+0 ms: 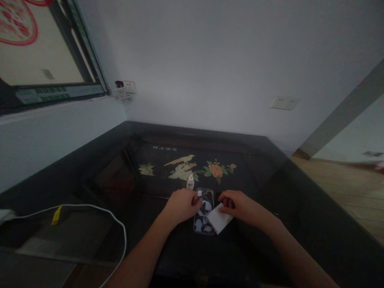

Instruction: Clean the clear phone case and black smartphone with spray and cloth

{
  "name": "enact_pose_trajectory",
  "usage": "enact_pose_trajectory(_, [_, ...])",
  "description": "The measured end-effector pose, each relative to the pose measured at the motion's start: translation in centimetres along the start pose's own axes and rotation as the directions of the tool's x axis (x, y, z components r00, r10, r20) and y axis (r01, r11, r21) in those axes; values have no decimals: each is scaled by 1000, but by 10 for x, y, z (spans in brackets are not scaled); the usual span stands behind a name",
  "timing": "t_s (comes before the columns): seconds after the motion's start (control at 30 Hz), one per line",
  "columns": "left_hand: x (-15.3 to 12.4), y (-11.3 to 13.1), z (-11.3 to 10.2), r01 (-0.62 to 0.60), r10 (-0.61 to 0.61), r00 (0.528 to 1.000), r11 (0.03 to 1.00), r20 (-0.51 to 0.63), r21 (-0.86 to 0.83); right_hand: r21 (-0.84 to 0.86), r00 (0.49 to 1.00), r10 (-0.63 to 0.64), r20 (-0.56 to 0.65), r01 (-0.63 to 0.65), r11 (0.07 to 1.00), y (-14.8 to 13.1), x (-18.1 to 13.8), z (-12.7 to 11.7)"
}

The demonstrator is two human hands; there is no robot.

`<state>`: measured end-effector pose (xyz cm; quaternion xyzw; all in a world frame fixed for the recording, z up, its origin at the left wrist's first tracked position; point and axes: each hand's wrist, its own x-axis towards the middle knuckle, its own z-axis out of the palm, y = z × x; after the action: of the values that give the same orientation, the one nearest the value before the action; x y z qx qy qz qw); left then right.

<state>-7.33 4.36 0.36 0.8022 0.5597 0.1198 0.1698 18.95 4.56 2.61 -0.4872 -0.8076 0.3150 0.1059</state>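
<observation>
Plastic case [204,219] ptly under L hand [182,204], grip unclear; R hand [238,205] beside, pinching tissue [219,220].

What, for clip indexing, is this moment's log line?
left hand: at clear patterned plastic case; right hand: holding white rectangular sheet; support: black table

Left hand [181,204] bare, right hand [238,206] bare, both forearms [148,244] uncovered as far as visible, slim, tapering to narrow wrists [170,218], finer detail dim

Case [204,211]: clear with pale figures, lying lengthwise on the dark surface [180,256]. Paper [219,220]: white, folded, angled, overlapping the case's right edge.
</observation>
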Motion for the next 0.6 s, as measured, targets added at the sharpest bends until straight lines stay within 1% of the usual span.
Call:
enact_pose_trajectory(0.1, [-1, 0, 3, 17, -18, 999, 1000, 31, 24, 62, 1000, 28, 0, -28, 998, 5, 0, 5])
enact_pose_trajectory(0.17, [-1, -1, 4, 28, -29, 999, 999, 27, 29, 90, 999, 41, -16, -39, 995, 7, 0, 5])
enact_pose_trajectory(0.33, [-1, -3, 5, 55, -55, 998, 998, 9, -27, 113, 995, 47, -85, -37, 993, 8, -5, -3])
enact_pose_trajectory(0.4, [0, -3, 4, 25, -25, 1000, 995, 0, -96, 136, 993, 79, -90, -66, 989, 11, -6, -7])
enact_pose_trajectory(0.5, [0, -2, 4, -33, 27, 999, 964, -28, -262, 191, 992, 108, -60, -95, 977, 16, -7, -11])
enact_pose_trajectory(0.57, [0, -2, 5, -31, 26, 999, 904, -18, -426, 238, 993, 102, -57, -86, 967, 17, -5, -13])
enact_pose_trajectory(0.6, [1, -2, 7, -11, 16, 1000, 854, 4, -520, 264, 994, 94, -61, -75, 962, 17, -5, -13])
